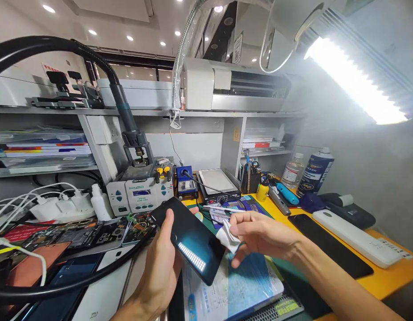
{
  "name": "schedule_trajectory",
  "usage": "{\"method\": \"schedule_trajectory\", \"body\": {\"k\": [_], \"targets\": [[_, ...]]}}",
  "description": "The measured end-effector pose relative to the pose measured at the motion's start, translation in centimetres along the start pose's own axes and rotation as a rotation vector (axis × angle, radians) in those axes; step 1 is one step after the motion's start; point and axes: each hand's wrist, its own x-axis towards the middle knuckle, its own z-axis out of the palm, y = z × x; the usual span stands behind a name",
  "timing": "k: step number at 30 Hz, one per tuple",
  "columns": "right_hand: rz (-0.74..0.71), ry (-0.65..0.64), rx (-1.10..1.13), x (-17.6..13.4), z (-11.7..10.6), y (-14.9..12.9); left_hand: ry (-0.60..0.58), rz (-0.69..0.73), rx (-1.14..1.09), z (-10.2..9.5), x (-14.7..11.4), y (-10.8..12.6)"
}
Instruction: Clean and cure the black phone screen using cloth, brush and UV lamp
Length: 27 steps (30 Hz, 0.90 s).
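A dark smartphone is tilted in my left hand, thumb over its upper left edge and fingers behind it. Lamp light reflects off its glossy face. My right hand pinches a crumpled white tissue close to the phone's right edge; whether the tissue touches the phone I cannot tell. Below the phone lies a blue and white package on the work surface.
Several phones and opened phone boards crowd the left, with a thick black hose looping over them. A soldering station stands behind. A black panel, a white power bank-like block and a spray can lie or stand at right.
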Motion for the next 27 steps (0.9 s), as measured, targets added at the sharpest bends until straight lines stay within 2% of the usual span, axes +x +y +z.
{"method": "schedule_trajectory", "body": {"k": [3,5,8,10,12,15,17,19,22,25,27], "targets": [[-0.008,-0.012,0.104,-0.8,1.3,1.0,-0.003,0.017,0.063,0.0,-0.4,-0.9],[-0.034,0.024,0.114,-1.0,1.6,1.3,-0.049,-0.001,0.087,0.1,-0.6,-1.1],[-0.071,0.091,0.050,-1.5,0.6,1.3,-0.123,0.000,0.092,0.1,-0.5,-0.2],[-0.073,0.102,-0.029,-2.2,-0.9,1.2,-0.072,0.058,0.189,-0.3,-0.3,0.9],[-0.062,0.086,-0.116,-3.0,-2.5,1.0,-0.109,0.095,0.415,-1.1,-0.5,1.9],[-0.041,0.049,-0.242,-3.8,-4.3,0.9,-0.297,0.190,0.964,-2.6,-1.7,2.6],[-0.029,0.009,-0.323,-3.8,-4.9,0.7,-0.332,0.255,1.382,-3.3,-2.7,2.5],[-0.022,-0.035,-0.398,-3.5,-5.0,0.5,-0.393,0.334,1.674,-3.6,-3.4,2.2],[-0.017,-0.080,-0.494,-2.7,-4.7,0.1,-0.462,0.516,1.869,-4.0,-3.3,1.6],[-0.002,-0.086,-0.572,-2.2,-4.3,-0.2,-0.472,0.753,1.913,-4.5,-2.6,1.1],[0.021,-0.079,-0.611,-2.1,-4.0,-0.3,-0.483,0.858,1.918,-4.9,-2.3,1.0]]}}
